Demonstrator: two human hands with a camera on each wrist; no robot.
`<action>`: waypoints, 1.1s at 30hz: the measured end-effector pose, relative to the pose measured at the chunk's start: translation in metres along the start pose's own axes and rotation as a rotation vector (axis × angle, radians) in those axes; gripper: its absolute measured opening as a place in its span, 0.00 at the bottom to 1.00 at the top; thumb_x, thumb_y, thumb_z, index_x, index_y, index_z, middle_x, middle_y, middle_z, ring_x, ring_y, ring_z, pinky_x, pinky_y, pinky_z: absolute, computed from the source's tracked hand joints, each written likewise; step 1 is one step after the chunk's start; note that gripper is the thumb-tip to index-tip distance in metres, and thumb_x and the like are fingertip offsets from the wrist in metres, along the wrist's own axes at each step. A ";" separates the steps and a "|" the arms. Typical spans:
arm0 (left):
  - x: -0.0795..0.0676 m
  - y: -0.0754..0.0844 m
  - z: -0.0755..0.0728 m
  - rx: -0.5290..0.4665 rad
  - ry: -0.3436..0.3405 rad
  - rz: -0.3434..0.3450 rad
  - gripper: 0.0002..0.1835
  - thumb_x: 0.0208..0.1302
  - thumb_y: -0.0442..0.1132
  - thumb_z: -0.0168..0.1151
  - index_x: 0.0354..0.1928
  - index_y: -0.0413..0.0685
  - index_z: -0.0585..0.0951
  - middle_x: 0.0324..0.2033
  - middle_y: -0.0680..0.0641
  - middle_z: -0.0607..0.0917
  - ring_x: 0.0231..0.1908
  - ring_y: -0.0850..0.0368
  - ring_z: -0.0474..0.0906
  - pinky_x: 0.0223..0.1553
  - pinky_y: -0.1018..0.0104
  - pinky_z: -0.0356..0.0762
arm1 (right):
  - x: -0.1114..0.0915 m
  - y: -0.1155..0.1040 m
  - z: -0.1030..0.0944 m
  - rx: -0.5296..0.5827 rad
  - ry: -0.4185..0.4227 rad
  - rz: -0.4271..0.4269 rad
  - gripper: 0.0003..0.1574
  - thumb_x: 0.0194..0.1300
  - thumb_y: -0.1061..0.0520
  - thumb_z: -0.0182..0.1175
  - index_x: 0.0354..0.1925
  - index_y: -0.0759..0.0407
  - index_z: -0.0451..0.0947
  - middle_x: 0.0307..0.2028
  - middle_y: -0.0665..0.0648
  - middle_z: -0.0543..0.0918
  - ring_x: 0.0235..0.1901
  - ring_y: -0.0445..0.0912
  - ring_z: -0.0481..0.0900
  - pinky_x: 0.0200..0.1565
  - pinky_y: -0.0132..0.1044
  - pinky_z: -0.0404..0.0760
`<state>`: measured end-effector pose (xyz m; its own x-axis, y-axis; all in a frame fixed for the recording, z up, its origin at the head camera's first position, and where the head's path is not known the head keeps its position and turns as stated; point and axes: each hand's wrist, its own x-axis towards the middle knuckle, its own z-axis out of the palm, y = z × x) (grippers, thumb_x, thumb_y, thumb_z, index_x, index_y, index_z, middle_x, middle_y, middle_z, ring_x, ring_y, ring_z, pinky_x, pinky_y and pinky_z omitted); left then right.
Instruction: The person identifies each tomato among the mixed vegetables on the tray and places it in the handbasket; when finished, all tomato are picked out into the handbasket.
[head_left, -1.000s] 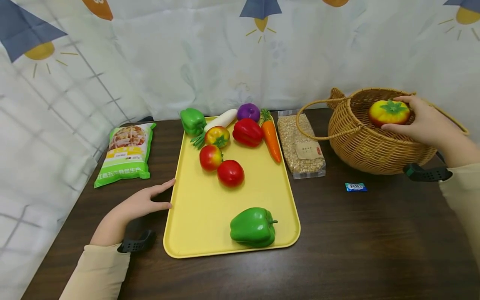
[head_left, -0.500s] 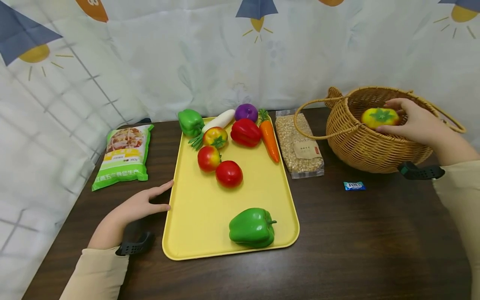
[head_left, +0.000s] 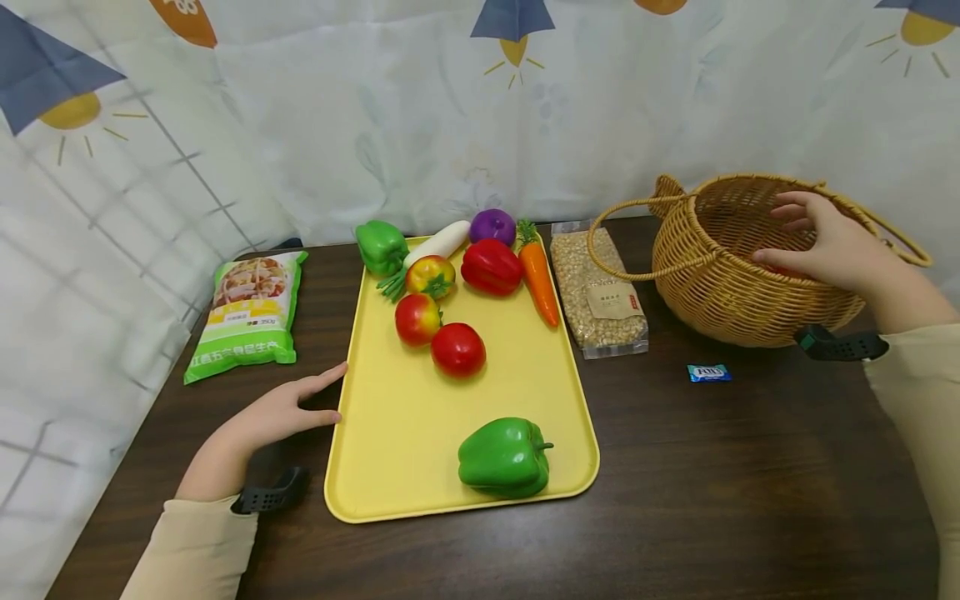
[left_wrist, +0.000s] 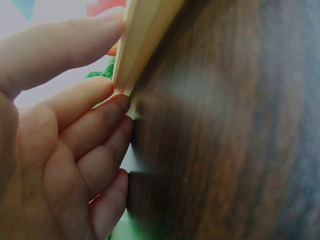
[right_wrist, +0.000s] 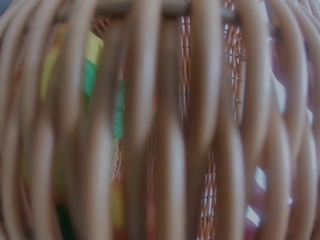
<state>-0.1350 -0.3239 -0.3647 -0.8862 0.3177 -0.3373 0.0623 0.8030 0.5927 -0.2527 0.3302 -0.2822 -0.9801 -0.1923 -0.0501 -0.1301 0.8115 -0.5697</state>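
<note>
My right hand (head_left: 832, 242) is over the mouth of the wicker basket (head_left: 738, 292), thumb and fingers spread apart with nothing seen between them. A sliver of a red thing (head_left: 786, 272) shows below the thumb inside. Through the weave in the right wrist view, yellow and green parts of a toy fruit (right_wrist: 90, 76) are visible; most of it is hidden. With thumb and index fingertips, my left hand (head_left: 262, 417) touches the left rim of the yellow tray (head_left: 397, 450). The left wrist view shows its fingers (left_wrist: 90, 135) nearly straight against the tray's side.
On the tray lie a green bell pepper (head_left: 502, 458), a red bell pepper (head_left: 492, 267), a carrot (head_left: 540, 283), a red round fruit (head_left: 459, 350) and several other toy vegetables. A grain bag (head_left: 592, 275), a blue candy (head_left: 708, 372) and a green-white food bag (head_left: 251, 308) flank it.
The yellow-red toy fruit that my right hand held went down into the basket and left the grasp; the fingers have parted. My left hand stays at the tray's rim.
</note>
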 end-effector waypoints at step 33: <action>-0.003 0.000 0.002 0.001 0.016 -0.003 0.41 0.57 0.54 0.59 0.70 0.52 0.55 0.66 0.35 0.59 0.64 0.36 0.55 0.58 0.42 0.60 | -0.011 -0.083 0.063 -0.137 0.303 -0.466 0.35 0.60 0.55 0.58 0.63 0.62 0.61 0.56 0.67 0.71 0.55 0.64 0.65 0.56 0.60 0.58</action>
<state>-0.1311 -0.3240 -0.3653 -0.8935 0.3069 -0.3278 0.0598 0.8048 0.5905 -0.2220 0.2300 -0.2857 -0.8111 -0.3965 0.4300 -0.5573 0.7470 -0.3624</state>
